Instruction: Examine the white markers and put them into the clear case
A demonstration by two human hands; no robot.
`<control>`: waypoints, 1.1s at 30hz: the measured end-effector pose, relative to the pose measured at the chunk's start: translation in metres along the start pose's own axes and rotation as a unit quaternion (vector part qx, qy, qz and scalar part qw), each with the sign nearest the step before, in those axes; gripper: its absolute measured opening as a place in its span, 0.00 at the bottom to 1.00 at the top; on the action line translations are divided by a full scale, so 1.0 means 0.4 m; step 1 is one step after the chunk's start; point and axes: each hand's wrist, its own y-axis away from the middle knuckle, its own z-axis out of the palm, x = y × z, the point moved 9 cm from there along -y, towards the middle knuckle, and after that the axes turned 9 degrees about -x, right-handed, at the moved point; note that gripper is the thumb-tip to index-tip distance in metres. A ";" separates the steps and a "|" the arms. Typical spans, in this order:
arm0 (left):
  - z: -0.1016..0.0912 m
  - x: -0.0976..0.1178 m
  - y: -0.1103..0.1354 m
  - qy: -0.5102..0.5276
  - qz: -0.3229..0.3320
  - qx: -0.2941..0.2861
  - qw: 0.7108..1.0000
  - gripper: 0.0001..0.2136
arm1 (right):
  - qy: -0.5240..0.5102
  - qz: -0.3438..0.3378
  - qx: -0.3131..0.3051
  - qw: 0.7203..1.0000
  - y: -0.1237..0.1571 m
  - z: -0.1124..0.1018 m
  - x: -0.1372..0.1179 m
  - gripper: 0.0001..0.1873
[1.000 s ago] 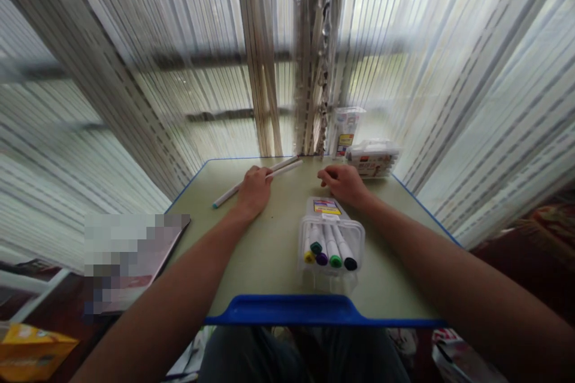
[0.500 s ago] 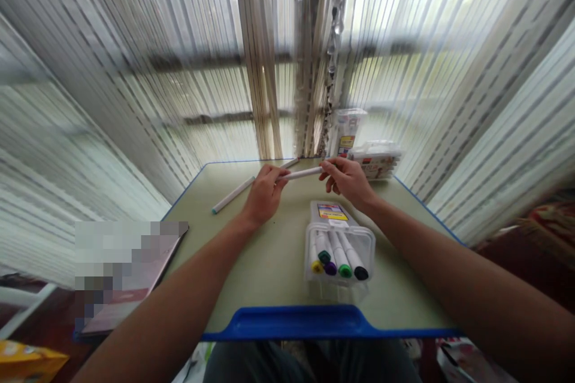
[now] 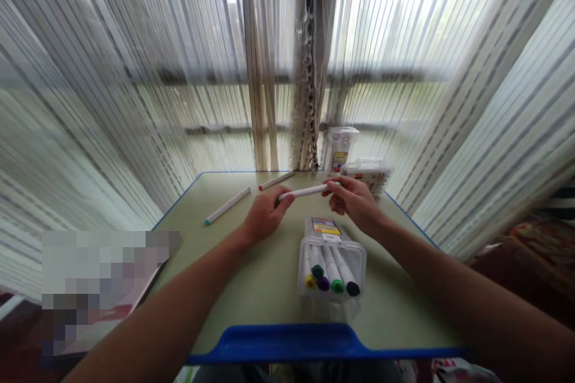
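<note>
A white marker (image 3: 308,191) is held level above the table between both hands. My left hand (image 3: 265,212) closes round its left end, and my right hand (image 3: 353,197) pinches the right end, where a bit of green shows. Below my right hand lies an open clear plastic case (image 3: 302,272) holding several white markers (image 3: 330,260) with yellow, teal, purple, green and black ends. To the left of my left hand lies a marker with blue-green ends (image 3: 228,206). Just beyond that hand rests a red-ended marker (image 3: 276,181).
The pale green table (image 3: 251,305) has a blue rim with a blue tray (image 3: 287,340) at the front. A clear case (image 3: 344,143) stands at the back right beside another clear box (image 3: 380,176). String curtains (image 3: 211,42) hang behind. A booklet, partly blurred, lies at the left.
The view has shifted, so the table sits lower in the picture. Both hands keep hold of the same marker; the red end of the marker behind my left hand now shows.
</note>
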 end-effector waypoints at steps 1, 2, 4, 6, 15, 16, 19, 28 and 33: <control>0.002 0.010 0.004 -0.011 0.000 -0.002 1.000 0.14 | -0.002 0.001 -0.001 1.000 0.006 -0.005 0.008 0.23; 0.002 0.019 0.008 -0.020 -0.001 0.000 1.000 0.14 | -0.001 -0.001 -0.007 1.000 0.011 -0.008 0.011 0.23; -0.002 0.036 0.013 -0.035 0.002 0.009 0.999 0.14 | 0.009 -0.016 -0.018 1.000 0.015 -0.010 0.006 0.21; -0.007 0.050 0.015 -0.054 0.009 0.018 0.998 0.13 | 0.024 -0.035 -0.022 0.999 0.017 -0.011 -0.005 0.20; -0.016 0.064 0.015 -0.085 0.024 0.031 0.996 0.11 | 0.031 -0.051 -0.022 0.998 0.021 -0.009 -0.007 0.17; -0.016 0.063 0.015 -0.080 0.024 0.032 0.996 0.11 | 0.031 -0.051 -0.022 0.998 0.021 -0.009 -0.008 0.17; -0.019 0.063 0.015 -0.079 0.031 0.037 0.996 0.10 | 0.033 -0.054 -0.016 0.998 0.024 -0.011 -0.015 0.17; -0.022 0.059 0.010 -0.075 0.046 0.033 0.996 0.13 | 0.055 -0.043 -0.010 0.997 0.032 -0.013 -0.017 0.18; -0.027 0.074 0.013 -0.078 0.064 0.041 0.994 0.12 | 0.054 -0.045 -0.020 0.997 0.036 -0.009 -0.017 0.18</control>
